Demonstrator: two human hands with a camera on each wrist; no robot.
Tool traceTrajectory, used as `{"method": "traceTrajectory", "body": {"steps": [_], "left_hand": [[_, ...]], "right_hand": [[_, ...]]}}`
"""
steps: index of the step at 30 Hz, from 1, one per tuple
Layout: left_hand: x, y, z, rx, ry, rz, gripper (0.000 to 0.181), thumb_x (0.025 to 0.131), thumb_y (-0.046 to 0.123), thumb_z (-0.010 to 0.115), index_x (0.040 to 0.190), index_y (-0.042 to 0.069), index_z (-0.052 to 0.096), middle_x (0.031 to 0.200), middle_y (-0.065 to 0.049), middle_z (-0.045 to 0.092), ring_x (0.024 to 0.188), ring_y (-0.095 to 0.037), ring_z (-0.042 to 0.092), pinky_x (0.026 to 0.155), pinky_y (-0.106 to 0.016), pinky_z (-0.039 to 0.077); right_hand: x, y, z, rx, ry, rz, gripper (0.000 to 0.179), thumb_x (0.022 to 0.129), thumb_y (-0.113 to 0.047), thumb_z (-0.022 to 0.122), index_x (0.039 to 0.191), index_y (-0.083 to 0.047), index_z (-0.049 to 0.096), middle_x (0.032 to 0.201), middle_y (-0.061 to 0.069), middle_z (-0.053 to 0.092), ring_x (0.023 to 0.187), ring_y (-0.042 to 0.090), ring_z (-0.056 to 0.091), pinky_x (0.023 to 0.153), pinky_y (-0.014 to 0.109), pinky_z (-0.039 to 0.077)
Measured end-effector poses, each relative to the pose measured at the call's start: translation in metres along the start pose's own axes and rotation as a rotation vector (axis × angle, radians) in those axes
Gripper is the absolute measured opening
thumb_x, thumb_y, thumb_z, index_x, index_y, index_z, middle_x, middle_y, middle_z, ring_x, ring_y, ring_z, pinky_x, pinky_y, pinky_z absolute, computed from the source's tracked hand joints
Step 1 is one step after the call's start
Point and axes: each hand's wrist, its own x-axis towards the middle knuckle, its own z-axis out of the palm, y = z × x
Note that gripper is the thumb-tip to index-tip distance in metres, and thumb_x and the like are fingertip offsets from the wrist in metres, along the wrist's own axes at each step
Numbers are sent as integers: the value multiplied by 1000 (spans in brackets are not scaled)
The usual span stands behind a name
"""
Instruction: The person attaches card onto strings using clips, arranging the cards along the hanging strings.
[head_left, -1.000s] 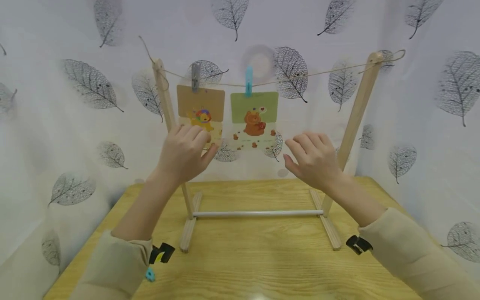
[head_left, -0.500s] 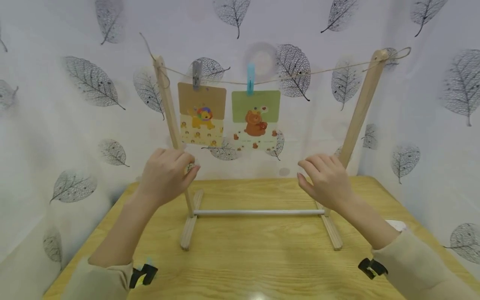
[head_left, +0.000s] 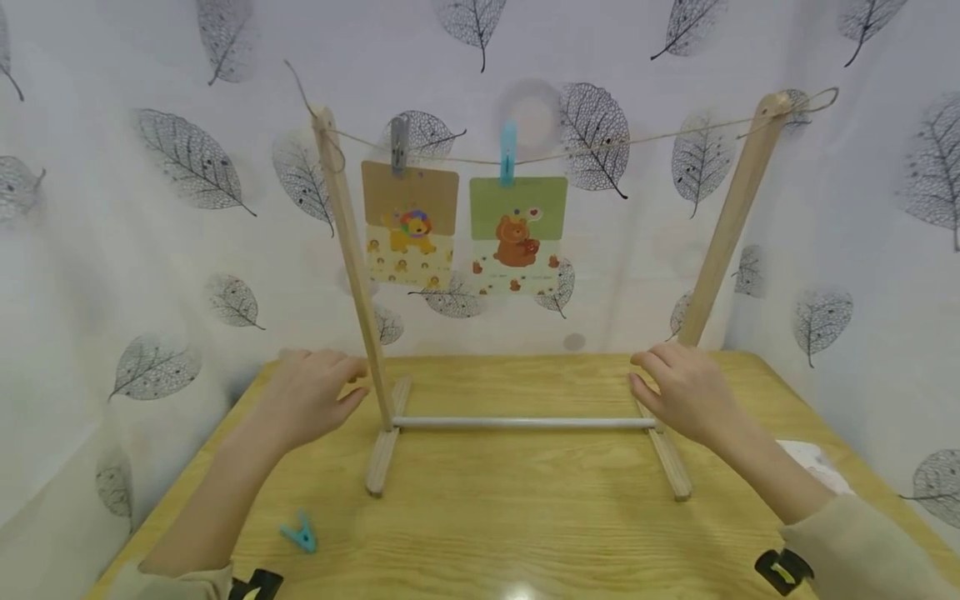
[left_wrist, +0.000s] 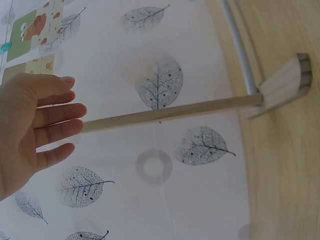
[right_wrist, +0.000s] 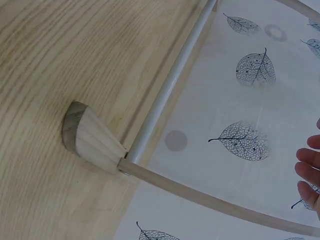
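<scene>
Two picture cards hang side by side from a thin string [head_left: 637, 141] tied between two wooden posts. A grey clothespin [head_left: 400, 143] holds the brown lion card [head_left: 410, 200]; a blue clothespin [head_left: 508, 154] holds the green bear card [head_left: 518, 208]. My left hand [head_left: 311, 398], its fingers loosely bent and holding nothing, is beside the left post [head_left: 351, 242]. In the left wrist view that hand [left_wrist: 35, 117] has slightly spread fingers. Near the right post [head_left: 731, 225] is my right hand [head_left: 686, 387], holding nothing; only its fingertips [right_wrist: 310, 165] show in the right wrist view.
A loose blue clothespin [head_left: 302, 533] lies on the wooden table [head_left: 525, 517] at front left. A white crossbar [head_left: 525, 422] joins the stand's wooden feet. Some white item [head_left: 813, 462] lies partly behind the right forearm. A leaf-print curtain [head_left: 465, 333] hangs behind.
Both hands have come down and moved outward, away from the cards. The lion card, partly covered before, now shows fully. The loose blue clothespin is uncovered on the table.
</scene>
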Motion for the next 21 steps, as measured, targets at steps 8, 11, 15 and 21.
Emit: {"method": "traceTrajectory", "body": {"steps": [8,11,15,21], "left_hand": [[-22,-5,5,-30,-214,-85,13,74,14,75,81,9,65,78,-1,63,68,-19,60,60,-34,49],[-31,-8,10,-25,-240,-94,14,72,14,76,81,10,65,78,0,63,67,-19,60,60,-34,49],[-43,-11,15,-30,-275,-123,16,71,13,77,80,10,64,77,1,61,63,-16,57,56,-31,47],[-63,-11,20,-46,-435,-203,19,72,16,76,85,10,64,79,2,60,66,-14,56,56,-30,46]], "right_hand": [[-22,4,0,5,-56,15,47,94,-32,33,80,0,64,71,9,61,56,23,57,41,33,43],[-28,3,-1,16,-63,26,42,92,-29,36,80,0,64,71,8,61,56,22,56,42,32,43],[-36,4,-2,13,-100,69,39,89,-28,37,81,-1,64,72,7,60,55,21,55,43,32,43],[-44,11,-8,4,-158,118,38,90,-29,38,81,-2,63,73,7,61,53,19,54,42,30,42]]}}
